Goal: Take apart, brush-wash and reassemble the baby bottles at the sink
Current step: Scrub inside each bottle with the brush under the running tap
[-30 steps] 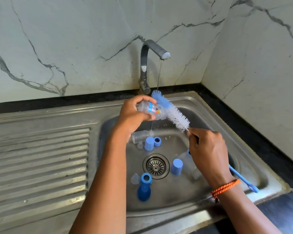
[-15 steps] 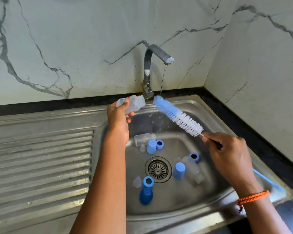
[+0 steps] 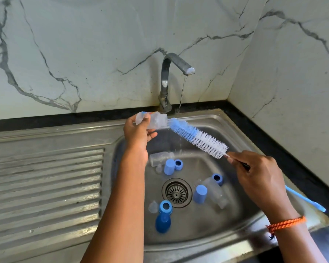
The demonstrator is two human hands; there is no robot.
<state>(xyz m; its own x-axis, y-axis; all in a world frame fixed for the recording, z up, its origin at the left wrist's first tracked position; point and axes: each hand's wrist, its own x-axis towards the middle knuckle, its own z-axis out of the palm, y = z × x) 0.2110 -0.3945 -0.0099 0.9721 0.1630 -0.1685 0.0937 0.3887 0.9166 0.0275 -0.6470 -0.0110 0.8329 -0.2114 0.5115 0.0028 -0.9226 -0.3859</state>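
My left hand (image 3: 138, 134) grips a clear baby bottle (image 3: 156, 120) held sideways above the sink's back left, its mouth facing right. My right hand (image 3: 254, 173) holds a bottle brush (image 3: 198, 138) with blue and white bristles. The blue tip touches the bottle's mouth. In the sink basin (image 3: 226, 221) lie another clear bottle (image 3: 160, 158), blue caps (image 3: 169, 166) (image 3: 200, 194), blue collar rings (image 3: 178, 164) (image 3: 217, 179), a clear bottle (image 3: 215, 192) on its side, a clear teat (image 3: 153, 206) and a blue bottle (image 3: 163, 218).
The tap (image 3: 171, 76) runs a thin stream of water just right of the bottle's mouth. A ribbed steel draining board (image 3: 46, 186) lies to the left. The drain strainer (image 3: 176, 192) sits mid-basin. Marble walls close the back and right sides. The brush's blue handle (image 3: 305, 199) sticks out past the sink's right rim.
The brush came out of the bottle, and my left hand moved it left and up. Now the brush tip is back at the bottle's mouth.
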